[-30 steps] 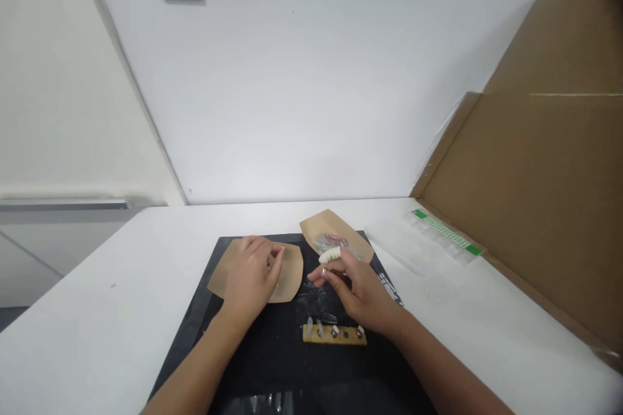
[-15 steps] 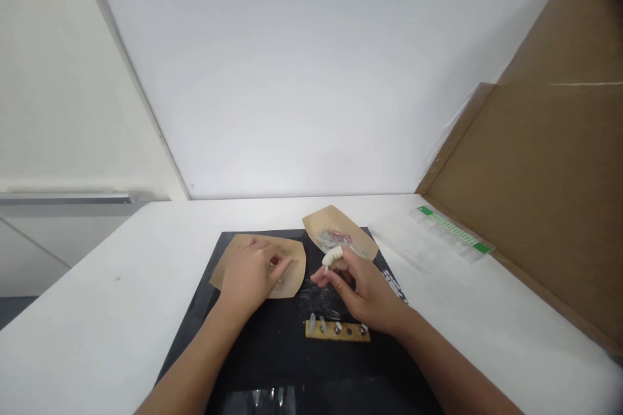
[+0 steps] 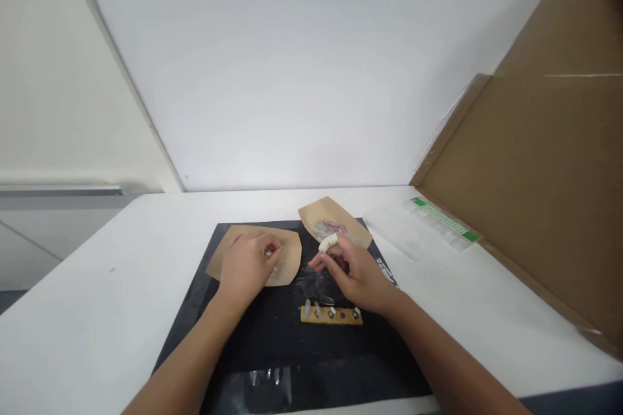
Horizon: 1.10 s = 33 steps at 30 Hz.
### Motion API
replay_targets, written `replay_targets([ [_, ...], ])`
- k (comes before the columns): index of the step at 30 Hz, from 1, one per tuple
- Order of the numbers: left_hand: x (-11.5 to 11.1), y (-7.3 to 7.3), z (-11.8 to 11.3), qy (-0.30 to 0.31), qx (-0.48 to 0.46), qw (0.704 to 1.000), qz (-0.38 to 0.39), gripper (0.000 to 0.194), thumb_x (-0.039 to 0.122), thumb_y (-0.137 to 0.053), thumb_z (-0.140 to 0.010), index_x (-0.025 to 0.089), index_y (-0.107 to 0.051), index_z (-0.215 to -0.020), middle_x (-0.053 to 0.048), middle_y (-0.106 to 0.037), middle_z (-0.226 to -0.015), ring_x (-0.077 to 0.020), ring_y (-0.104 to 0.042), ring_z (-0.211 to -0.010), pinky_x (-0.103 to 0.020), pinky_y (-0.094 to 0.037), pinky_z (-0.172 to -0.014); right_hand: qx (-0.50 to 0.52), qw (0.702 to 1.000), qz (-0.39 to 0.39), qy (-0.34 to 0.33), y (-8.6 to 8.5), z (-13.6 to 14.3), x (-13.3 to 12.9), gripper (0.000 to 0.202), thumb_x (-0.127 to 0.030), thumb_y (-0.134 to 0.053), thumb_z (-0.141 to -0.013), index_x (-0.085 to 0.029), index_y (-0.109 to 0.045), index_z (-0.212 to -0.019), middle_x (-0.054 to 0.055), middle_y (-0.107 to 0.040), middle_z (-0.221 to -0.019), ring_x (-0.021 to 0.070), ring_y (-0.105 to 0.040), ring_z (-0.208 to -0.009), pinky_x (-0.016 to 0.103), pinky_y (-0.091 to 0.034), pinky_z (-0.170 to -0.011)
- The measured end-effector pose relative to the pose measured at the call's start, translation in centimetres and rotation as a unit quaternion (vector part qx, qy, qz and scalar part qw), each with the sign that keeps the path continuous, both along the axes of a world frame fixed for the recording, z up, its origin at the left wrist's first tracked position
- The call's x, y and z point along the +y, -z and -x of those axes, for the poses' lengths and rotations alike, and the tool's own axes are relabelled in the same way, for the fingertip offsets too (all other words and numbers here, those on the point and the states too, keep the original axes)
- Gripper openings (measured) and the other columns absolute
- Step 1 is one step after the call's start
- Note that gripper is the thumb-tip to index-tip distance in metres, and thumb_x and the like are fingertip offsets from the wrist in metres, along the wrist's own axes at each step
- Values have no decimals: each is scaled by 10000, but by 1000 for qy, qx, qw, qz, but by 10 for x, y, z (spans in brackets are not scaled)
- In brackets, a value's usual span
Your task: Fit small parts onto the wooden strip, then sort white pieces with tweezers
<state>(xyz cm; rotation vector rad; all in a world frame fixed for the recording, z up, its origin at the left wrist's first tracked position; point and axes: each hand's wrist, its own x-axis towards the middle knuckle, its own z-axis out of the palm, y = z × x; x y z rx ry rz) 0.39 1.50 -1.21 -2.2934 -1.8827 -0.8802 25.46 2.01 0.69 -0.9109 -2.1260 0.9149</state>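
My left hand (image 3: 250,264) is over a brown paper sheet (image 3: 289,264) at the left, its thumb and index finger pinched together; small pale bits lie on the paper beside them, and what the fingertips hold is too small to name. My right hand (image 3: 357,272), with a white wrap (image 3: 328,243) on its index finger, is closed in a pinch in front of a second brown sheet (image 3: 314,213) bearing clear and reddish small pieces. Any item in that pinch is too small to make out. Nearer me lies a yellow strip (image 3: 318,316) with several small metal discs and pale pieces standing on it.
Both sheets and the strip lie on a black mat (image 3: 263,343) on the white table (image 3: 117,285). A clear plastic case with a green-and-white label (image 3: 445,217) lies at the right, beside a large cardboard panel (image 3: 545,194). A white wall stands behind.
The whole view has shifted, so the table and everything on it appear slightly higher. My left thumb and index finger have come together. My right hand keeps its pinch.
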Motion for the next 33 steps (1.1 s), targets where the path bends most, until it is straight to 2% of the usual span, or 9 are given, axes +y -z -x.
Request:
replay_targets([
  [3, 1, 2, 0, 29, -15, 999, -6, 142, 252, -668, -909, 244, -744, -789, -19, -756, -804, -211, -670, -762, -358, -489, -775, 5, 1000, 7, 4, -1, -1, 2, 180, -364, -492, -1068, -233, -615, -1070, 64, -796, -1039, 216, -762, -944, 375, -590, -851],
  [6, 1, 1, -3, 65, -22, 998, -10, 189, 320, -647, -967, 265, -775, -839, -1, -780, -849, -199, -697, -801, -419, -471, -947, 24, 999, 19, 25, -4, -8, 2, 213, -397, -519, -1058, -231, -646, -1101, 63, -793, -1056, 228, -757, -986, 400, -586, -913],
  [9, -3, -4, -8, 98, -22, 995, -10, 235, 366, -596, -1018, 284, -784, -904, 18, -791, -886, -196, -712, -857, -492, -361, -1110, 19, 996, 23, 83, -6, -21, -6, 239, -444, -577, -1027, -246, -697, -1088, 54, -785, -1051, 230, -748, -924, 372, -589, -819],
  [14, -15, -10, -21, 190, -17, 982, -4, 280, 305, -466, -1083, 280, -742, -1122, -18, -786, -1078, -208, -699, -1031, -512, -261, -1170, -8, 992, -8, 125, 10, -42, -29, 181, -424, -638, -993, -257, -704, -974, 36, -724, -994, 199, -665, -831, 317, -531, -709],
  [17, -23, -9, -28, 243, -12, 970, 30, 334, 223, -409, -1091, 285, -632, -1332, -41, -770, -1159, -217, -678, -1101, -525, -250, -1165, -8, 994, -7, 113, 23, -46, -41, 155, -393, -649, -989, -255, -694, -935, 35, -686, -950, 197, -636, -828, 324, -522, -732],
  [20, -29, -6, -34, 276, -28, 958, 72, 525, 188, -388, -1084, 286, -299, -1592, -49, -770, -1181, -221, -655, -1175, -548, -211, -1184, 13, 995, 3, 96, 31, -47, -46, 112, -366, -664, -981, -262, -697, -952, 36, -686, -967, 198, -642, -845, 331, -521, -752],
  [24, -37, -7, -39, 305, -55, 943, 119, 924, 387, -590, -1011, 249, 64, -1649, -70, -763, -1210, -262, -623, -1259, -603, -123, -1216, 32, 997, -10, 71, 34, -47, -48, 40, -300, -692, -956, -266, -712, -950, 34, -703, -991, 211, -667, -929, 351, -525, -842],
  [28, -42, -6, -44, 332, -38, 934, 129, 1181, 565, -787, -816, 251, -19, -1658, -90, -753, -1184, -319, -616, -1235, -649, -76, -1214, 5, 997, -11, 75, 35, -49, -50, 28, -266, -701, -934, -263, -705, -962, 22, -717, -927, 202, -668, -860, 343, -524, -786],
  [33, -41, 3, -50, 334, -20, 934, 127, 1167, 410, -844, -807, 273, -48, -1649, -55, -739, -1114, -296, -610, -1169, -639, -64, -1206, -48, 994, -57, 80, 37, -48, -49, 57, -255, -734, -890, -269, -708, -938, 15, -728, -907, 224, -660, -878, 388, -497, -847],
])
